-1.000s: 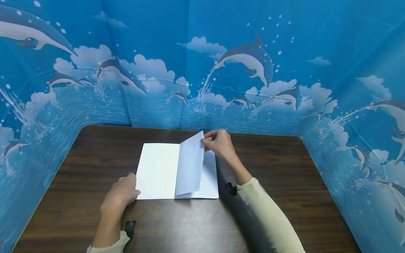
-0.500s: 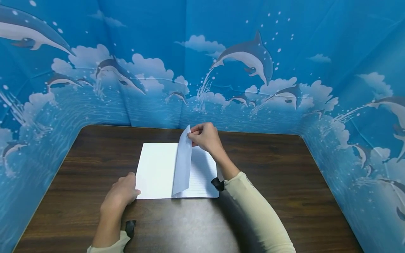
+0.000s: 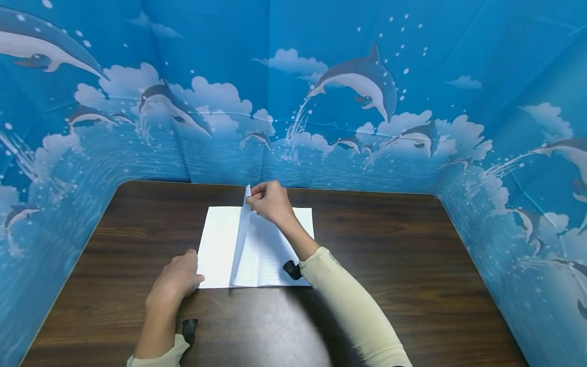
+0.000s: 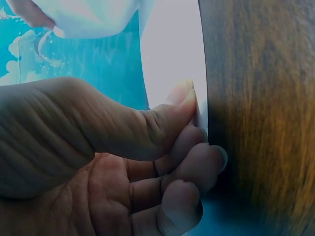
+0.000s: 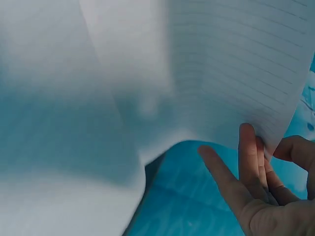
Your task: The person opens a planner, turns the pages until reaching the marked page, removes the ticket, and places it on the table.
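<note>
A notebook (image 3: 217, 250) lies spread on the table, its left side blank white and its right side ruled. My left hand (image 3: 176, 278) pinches its left edge; in the left wrist view the thumb presses on top and the curled fingers lie at the edge and beneath. Near the far edge, my right hand (image 3: 272, 204) pinches the top corner of a notebook page (image 3: 240, 239) between thumb and fingers. That page stands lifted, tilted over the left side. Fine ruled lines show on the raised page (image 5: 246, 64) in the right wrist view.
The dark wooden table (image 3: 390, 265) reaches back to a blue curtain (image 3: 220, 153) printed with dolphins and clouds. A small black wrist camera (image 3: 292, 270) sits at the right sleeve, another black camera (image 3: 189, 330) at the left.
My right hand has swung leftward with the pinched page, carrying it from over the right side past the fold to over the left side. The left hand stays in place.
</note>
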Demonstrator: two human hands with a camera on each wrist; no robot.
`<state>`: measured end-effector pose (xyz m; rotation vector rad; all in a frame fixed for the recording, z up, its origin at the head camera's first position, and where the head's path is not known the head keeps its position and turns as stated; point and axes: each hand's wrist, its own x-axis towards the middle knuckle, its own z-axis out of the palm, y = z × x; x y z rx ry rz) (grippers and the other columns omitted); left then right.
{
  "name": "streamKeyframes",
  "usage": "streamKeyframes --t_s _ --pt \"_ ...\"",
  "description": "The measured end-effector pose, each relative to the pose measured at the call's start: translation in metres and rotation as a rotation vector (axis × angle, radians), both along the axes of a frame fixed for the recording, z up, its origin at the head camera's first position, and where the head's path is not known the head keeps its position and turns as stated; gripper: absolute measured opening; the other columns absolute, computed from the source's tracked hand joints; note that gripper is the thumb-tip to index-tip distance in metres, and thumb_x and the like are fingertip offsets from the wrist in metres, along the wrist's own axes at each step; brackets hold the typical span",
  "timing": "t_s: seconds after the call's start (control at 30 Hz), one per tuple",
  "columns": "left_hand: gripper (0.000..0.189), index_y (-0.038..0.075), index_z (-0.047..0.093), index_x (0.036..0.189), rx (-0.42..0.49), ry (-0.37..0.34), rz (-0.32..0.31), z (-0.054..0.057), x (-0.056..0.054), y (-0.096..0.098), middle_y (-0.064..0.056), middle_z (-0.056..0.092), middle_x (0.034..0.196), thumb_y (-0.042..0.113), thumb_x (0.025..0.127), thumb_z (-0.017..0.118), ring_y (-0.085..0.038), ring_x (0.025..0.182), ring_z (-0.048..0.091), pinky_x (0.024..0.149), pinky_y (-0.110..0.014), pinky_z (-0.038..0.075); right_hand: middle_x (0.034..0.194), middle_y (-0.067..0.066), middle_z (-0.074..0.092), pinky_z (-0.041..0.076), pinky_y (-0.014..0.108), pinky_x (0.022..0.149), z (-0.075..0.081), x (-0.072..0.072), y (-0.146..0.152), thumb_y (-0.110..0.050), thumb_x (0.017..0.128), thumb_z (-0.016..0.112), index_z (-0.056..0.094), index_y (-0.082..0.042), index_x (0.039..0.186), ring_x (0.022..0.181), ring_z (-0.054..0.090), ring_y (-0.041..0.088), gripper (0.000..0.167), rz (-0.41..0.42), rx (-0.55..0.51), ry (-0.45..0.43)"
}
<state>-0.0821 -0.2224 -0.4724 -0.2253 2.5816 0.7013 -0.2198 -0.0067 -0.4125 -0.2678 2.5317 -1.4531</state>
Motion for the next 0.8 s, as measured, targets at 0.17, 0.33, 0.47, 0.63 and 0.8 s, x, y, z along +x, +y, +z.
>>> streamKeyframes --t_s 0.17,0.33,0.47,0.63,0.8 --pt "0.036 -0.009 0.057 0.120 0.007 -0.014 0.006 -0.013 -0.003 -0.004 -0.027 0.068 0.106 0.014 0.098 0.074 -0.042 0.093 0.067 0.079 -0.056 0.054 0.089 0.011 0.081 0.055 0.024 0.063 -0.015 0.005 -0.015 -0.010 0.100 0.073 0.077 0.001 0.113 0.085 0.080 0.035 0.018 -0.005 0.006 -0.021" --pt "0.035 -0.008 0.057 0.117 -0.003 -0.005 0.012 -0.019 -0.006 -0.008 -0.027 0.068 0.104 0.014 0.097 0.076 -0.045 0.093 0.068 0.079 -0.057 0.055 0.092 0.008 0.082 0.056 0.028 0.077 -0.027 0.008 -0.030 -0.014 0.102 0.071 0.076 -0.001 0.121 0.084 0.079 0.021 0.024 0.006 0.053 -0.048" --pt "0.037 -0.010 0.056 0.119 0.004 -0.011 0.009 -0.018 -0.008 -0.009 -0.031 0.068 0.107 0.014 0.098 0.075 -0.046 0.095 0.068 0.079 -0.058 0.055 0.098 0.006 0.082 0.056 0.029 0.079 -0.035 0.008 -0.041 -0.018 0.103 0.070 0.075 -0.002 0.125 0.084 0.073 0.013 0.028 -0.016 0.083 -0.064" --pt "0.034 -0.010 0.055 0.120 -0.019 -0.010 0.001 -0.016 -0.009 -0.009 -0.032 0.068 0.105 0.010 0.098 0.071 -0.045 0.091 0.067 0.077 -0.058 0.055 0.101 0.008 0.081 0.049 0.025 0.069 -0.039 0.009 -0.052 -0.021 0.104 0.069 0.077 -0.007 0.124 0.083 0.067 0.013 0.026 0.008 0.182 -0.024" --pt "0.040 -0.014 0.053 0.126 -0.015 -0.007 0.010 -0.016 -0.009 -0.010 -0.036 0.066 0.107 0.002 0.091 0.065 -0.044 0.088 0.065 0.075 -0.058 0.054 0.123 0.009 0.080 0.050 0.027 0.070 -0.040 0.013 -0.060 -0.027 0.105 0.068 0.074 -0.010 0.135 0.089 0.072 0.018 0.036 0.096 0.291 -0.014"
